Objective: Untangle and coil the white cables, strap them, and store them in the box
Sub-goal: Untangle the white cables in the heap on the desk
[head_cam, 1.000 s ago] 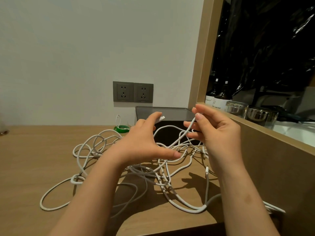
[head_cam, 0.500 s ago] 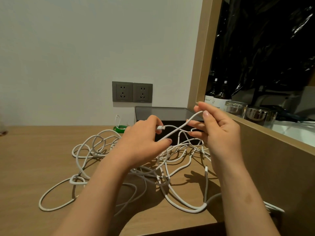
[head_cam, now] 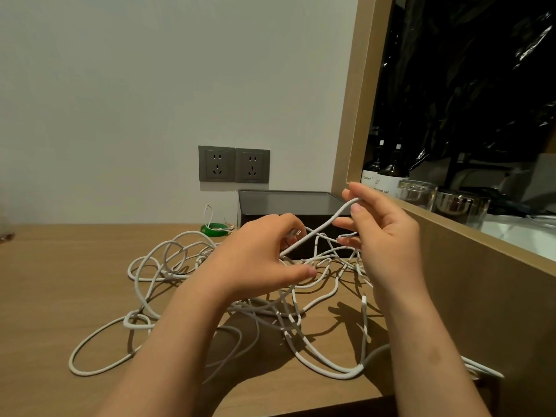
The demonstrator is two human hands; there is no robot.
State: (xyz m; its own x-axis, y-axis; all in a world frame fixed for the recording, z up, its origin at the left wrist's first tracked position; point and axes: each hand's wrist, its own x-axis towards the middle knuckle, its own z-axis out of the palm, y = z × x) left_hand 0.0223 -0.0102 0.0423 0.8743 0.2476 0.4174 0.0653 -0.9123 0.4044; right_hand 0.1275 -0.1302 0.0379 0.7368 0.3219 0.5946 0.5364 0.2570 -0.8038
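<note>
Taking the left hand [head_cam: 255,260] as centre: white cables [head_cam: 255,310] sprawl over the desk [head_cam: 54,281] from 6 to 10 o'clock. Past them, at 9 o'clock, open desk top gives room. A black box [head_cam: 288,201] blocks 12 o'clock, a green roll [head_cam: 215,231] 11. At 3 o'clock, beyond the right hand [head_cam: 388,236], a wooden side panel [head_cam: 481,311] closes the way.

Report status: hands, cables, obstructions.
Left hand grips one cable at its end, right hand pinches it higher. Other cables tangled on desk, none coiled. Box behind, nothing blocking.
</note>
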